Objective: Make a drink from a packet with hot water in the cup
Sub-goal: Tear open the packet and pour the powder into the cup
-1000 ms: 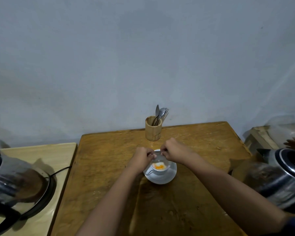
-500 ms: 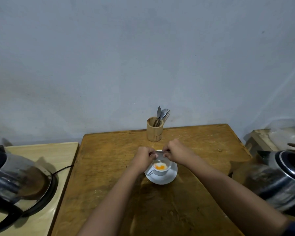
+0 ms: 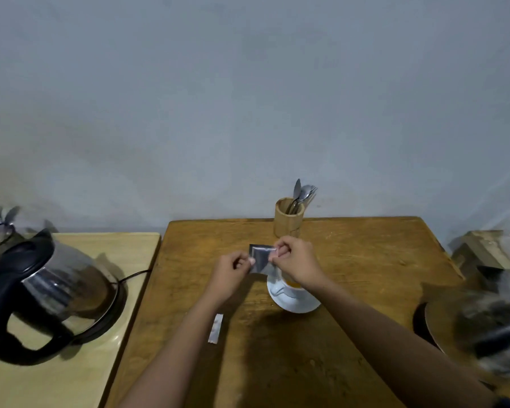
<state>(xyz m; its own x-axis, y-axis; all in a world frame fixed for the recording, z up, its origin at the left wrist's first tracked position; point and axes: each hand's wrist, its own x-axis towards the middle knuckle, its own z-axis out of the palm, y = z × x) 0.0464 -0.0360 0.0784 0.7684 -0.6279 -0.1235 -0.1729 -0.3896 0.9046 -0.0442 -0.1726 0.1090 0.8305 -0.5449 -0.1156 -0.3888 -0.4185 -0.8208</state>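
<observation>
Left hand (image 3: 231, 267) and right hand (image 3: 296, 260) are both pinching the silver packet (image 3: 261, 258) above the cup (image 3: 289, 287), mid-table; tapping it would likely empty remaining powder.

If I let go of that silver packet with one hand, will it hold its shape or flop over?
It would probably flop: the packet looks like thin foil, creased and sagging between the left hand and right hand. It likely weighs almost nothing, with orange powder already in the cup. The shiny film may be slippery, so pinch an edge.
</observation>
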